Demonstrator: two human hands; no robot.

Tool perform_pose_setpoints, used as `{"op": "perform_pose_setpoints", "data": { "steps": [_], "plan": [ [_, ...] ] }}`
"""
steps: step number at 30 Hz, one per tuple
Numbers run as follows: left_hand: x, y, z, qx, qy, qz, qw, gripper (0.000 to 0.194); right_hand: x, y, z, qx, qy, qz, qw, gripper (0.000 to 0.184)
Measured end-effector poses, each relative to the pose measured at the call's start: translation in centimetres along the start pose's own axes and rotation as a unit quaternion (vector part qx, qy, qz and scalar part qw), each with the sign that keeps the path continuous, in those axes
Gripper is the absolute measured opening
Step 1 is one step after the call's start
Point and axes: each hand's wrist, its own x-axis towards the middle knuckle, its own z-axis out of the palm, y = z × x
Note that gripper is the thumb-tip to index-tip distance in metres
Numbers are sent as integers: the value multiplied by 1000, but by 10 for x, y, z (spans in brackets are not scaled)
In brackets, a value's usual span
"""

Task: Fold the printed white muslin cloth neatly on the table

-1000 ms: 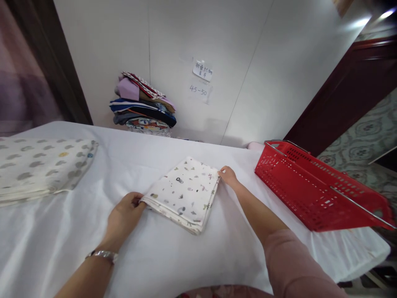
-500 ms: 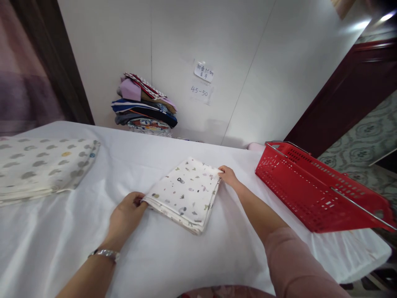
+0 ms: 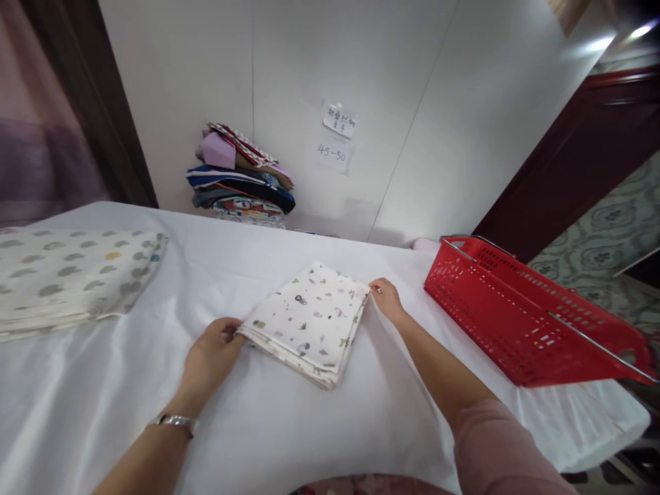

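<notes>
A small folded white cloth [image 3: 309,320] with a print of little leaves, animals and dots lies in several layers on the white-covered table [image 3: 268,433]. My left hand [image 3: 219,347], a silver bracelet at its wrist, is closed on the cloth's left corner. At the far right corner, my right hand [image 3: 386,297] pinches the cloth's edge between thumb and fingers. Farther left lies a larger folded cream cloth [image 3: 67,275] with grey apple-like shapes, which neither hand touches.
A red plastic basket [image 3: 495,316] with metal handles stands at the table's right end. Behind the table's far edge rises a stack of folded clothes [image 3: 240,175] against the pale wall. Two paper notes [image 3: 337,120] are stuck on that wall.
My right hand has shifted slightly right at the cloth's far corner. My left hand and the cloth are nearly where they were.
</notes>
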Motion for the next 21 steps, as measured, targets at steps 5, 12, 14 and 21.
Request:
{"op": "perform_pose_setpoints", "data": {
  "steps": [5, 12, 14, 21],
  "plan": [
    [-20, 35, 2, -13, 69, 176, 982, 27, -12, -6, -9, -43, -73, -114, 990, 26],
    [-55, 105, 38, 40, -90, 320, 942, 20, -2, -9, -13, -124, -158, -214, 956, 20],
    [-62, 115, 51, 91, -132, 290, 943, 22, 0, -10, -14, -137, -167, -229, 949, 19],
    [-69, 125, 76, 210, -175, 228, 935, 18, 6, -14, -9, -179, -185, -264, 929, 15]
  ]
}}
